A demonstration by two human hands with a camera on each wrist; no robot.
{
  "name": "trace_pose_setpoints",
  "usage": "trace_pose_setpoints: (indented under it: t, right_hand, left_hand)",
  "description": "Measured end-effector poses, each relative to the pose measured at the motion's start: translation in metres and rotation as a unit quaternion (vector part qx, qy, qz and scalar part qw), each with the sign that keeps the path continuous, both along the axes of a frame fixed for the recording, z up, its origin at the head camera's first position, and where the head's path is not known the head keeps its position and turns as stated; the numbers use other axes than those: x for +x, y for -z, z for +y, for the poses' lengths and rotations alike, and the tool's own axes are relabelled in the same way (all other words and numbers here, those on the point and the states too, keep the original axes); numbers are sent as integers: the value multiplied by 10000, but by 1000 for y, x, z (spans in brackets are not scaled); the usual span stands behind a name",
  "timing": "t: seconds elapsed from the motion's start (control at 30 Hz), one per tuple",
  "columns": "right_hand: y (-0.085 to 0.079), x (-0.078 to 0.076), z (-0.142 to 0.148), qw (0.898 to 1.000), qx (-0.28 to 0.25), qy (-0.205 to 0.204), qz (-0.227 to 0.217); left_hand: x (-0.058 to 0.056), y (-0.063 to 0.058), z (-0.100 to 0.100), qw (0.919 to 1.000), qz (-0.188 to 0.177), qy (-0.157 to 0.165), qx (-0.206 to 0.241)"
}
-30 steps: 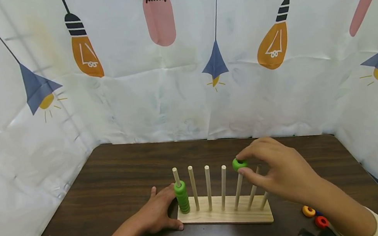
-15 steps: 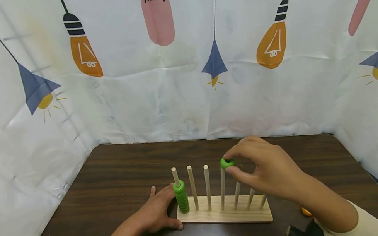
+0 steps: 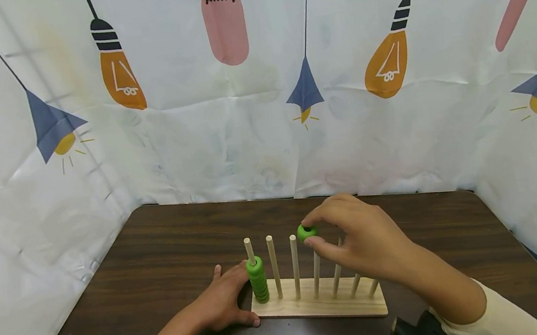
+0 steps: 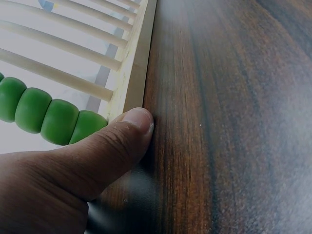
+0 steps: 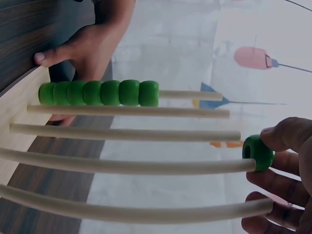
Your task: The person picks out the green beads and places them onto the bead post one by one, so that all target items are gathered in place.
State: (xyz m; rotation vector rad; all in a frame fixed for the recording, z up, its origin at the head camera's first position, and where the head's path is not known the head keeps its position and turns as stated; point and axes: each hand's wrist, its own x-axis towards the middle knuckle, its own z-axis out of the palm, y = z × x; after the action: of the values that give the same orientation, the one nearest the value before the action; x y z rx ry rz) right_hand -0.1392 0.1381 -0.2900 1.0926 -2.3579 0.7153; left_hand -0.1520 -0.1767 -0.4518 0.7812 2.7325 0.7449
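A wooden bead stand (image 3: 321, 303) with a row of upright pegs stands on the table. Its leftmost peg carries a stack of green beads (image 3: 258, 282), the peg's tip poking out above. My left hand (image 3: 226, 300) grips the stand's left end, thumb against the front edge and fingers round toward the back. Between thumb and fingertips, my right hand (image 3: 360, 234) pinches a single green bead (image 3: 307, 232) above the middle of the stand. In the right wrist view this bead (image 5: 259, 153) is close to a peg's tip; whether they touch I cannot tell. The other visible pegs are bare.
The dark wood-grain table (image 3: 182, 243) reaches back to a white cloth wall (image 3: 247, 153) printed with lamps and bulbs. A black wrist device (image 3: 421, 331) sits at my right wrist. My right forearm covers the table area right of the stand.
My right hand has carried the green bead leftward along the peg tops. The loose yellow, red and blue beads at right are now hidden by that arm. My left hand has stayed put.
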Motion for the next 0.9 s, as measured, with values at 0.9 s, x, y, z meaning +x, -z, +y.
trace_pose_setpoints:
  t: [0.9]
  right_hand:
    - [-7,-5,-34,9980,266,19,-577]
  left_hand:
    - [-1,-1,0,10000,-53,-10,-7]
